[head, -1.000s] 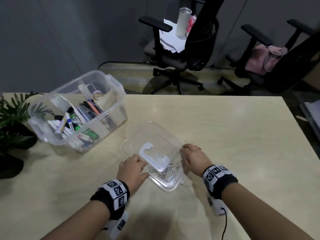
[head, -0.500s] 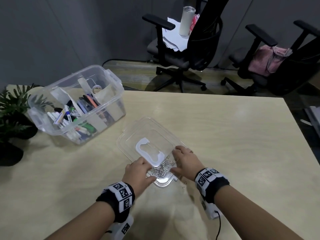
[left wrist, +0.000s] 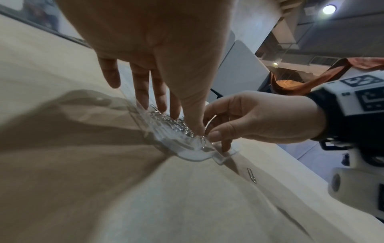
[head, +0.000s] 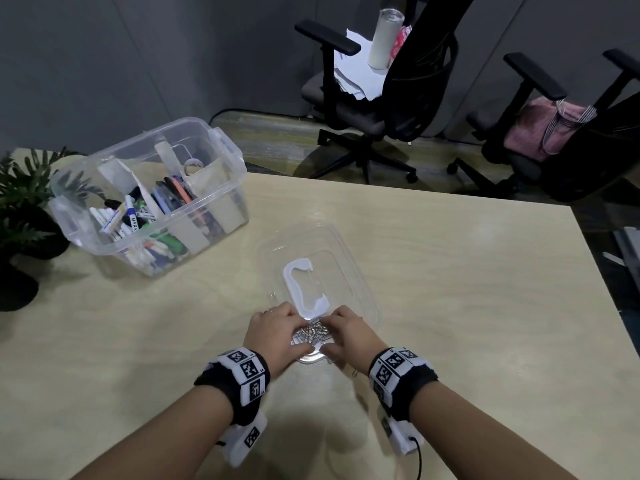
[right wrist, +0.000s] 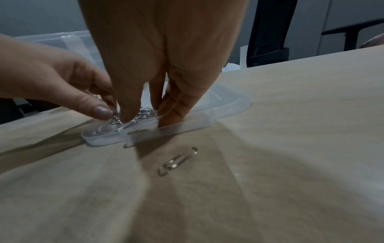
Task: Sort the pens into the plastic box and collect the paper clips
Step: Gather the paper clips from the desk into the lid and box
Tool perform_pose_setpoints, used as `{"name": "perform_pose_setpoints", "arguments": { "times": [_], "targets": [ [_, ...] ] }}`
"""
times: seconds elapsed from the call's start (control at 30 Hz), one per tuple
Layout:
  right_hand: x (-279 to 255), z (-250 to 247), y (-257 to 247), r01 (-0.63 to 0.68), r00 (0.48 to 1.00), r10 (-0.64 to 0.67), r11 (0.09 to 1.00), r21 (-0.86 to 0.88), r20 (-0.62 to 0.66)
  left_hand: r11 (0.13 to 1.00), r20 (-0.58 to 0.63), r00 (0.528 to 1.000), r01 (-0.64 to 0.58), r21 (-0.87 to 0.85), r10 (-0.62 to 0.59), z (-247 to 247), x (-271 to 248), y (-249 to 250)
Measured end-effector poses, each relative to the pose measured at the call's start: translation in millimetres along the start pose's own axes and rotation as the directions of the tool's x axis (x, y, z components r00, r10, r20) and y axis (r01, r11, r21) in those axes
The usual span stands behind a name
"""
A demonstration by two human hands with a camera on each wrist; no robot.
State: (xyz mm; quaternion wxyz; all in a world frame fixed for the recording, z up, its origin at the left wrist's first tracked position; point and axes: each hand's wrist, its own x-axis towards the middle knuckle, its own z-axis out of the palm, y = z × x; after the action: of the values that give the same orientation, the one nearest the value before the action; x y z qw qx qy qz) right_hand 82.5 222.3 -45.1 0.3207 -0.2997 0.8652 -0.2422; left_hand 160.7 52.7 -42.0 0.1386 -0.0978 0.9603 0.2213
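A clear plastic box (head: 221,174) with several pens and markers (head: 131,216) in it stands at the table's far left. Its clear lid (head: 332,258) lies flat in front of me. A pile of silver paper clips (head: 313,333) sits in the lid's near corner. My left hand (head: 280,329) and right hand (head: 346,332) close in on the pile from either side. The fingers (left wrist: 158,98) of my left hand reach straight down into the clips. My right thumb (right wrist: 126,113) touches the pile, and the other right fingers (right wrist: 172,115) press on the lid. One loose clip (right wrist: 178,162) lies on the table just off the lid.
A potted plant (head: 20,216) stands at the left edge beside the box. Two office chairs (head: 398,98) stand beyond the far edge; one carries papers and a tumbler, the other a pink bag (head: 540,129). Bare tabletop (head: 467,289) stretches to the right.
Both hands have moved inward along the lid, from its sides to the near corner. They pushed the spread clips into a tight pile between them. The head view has shifted slightly.
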Motion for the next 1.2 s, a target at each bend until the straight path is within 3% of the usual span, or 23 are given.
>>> {"name": "perform_pose_setpoints", "arguments": {
  "times": [0.23,0.53,0.83,1.2],
  "targets": [
    [19.9,-1.2,-5.3,-0.052,0.998,0.052,0.999,0.0,-0.039,0.999,-0.025,0.999,0.025,0.049,-0.023,-0.3,12.0,3.0],
    [24.7,-1.2,0.9,-0.006,0.998,0.001,0.997,-0.083,-0.059,0.999,-0.056,0.998,-0.03,-0.01,0.03,2.3,19.9,2.5],
    [25.6,-20.2,-1.2,-0.022,0.997,0.019,0.999,-0.037,-0.079,0.979,0.03,0.998,-0.04,-0.201,0.047,-17.8,30.9,1.6],
    [33.9,-94.1,-54.2,0.145,0.966,-0.155,0.987,-0.063,-0.206,0.926,-0.194,0.981,-0.066,-0.373,-0.008,-112.9,30.0,-0.1]
  ]
}}
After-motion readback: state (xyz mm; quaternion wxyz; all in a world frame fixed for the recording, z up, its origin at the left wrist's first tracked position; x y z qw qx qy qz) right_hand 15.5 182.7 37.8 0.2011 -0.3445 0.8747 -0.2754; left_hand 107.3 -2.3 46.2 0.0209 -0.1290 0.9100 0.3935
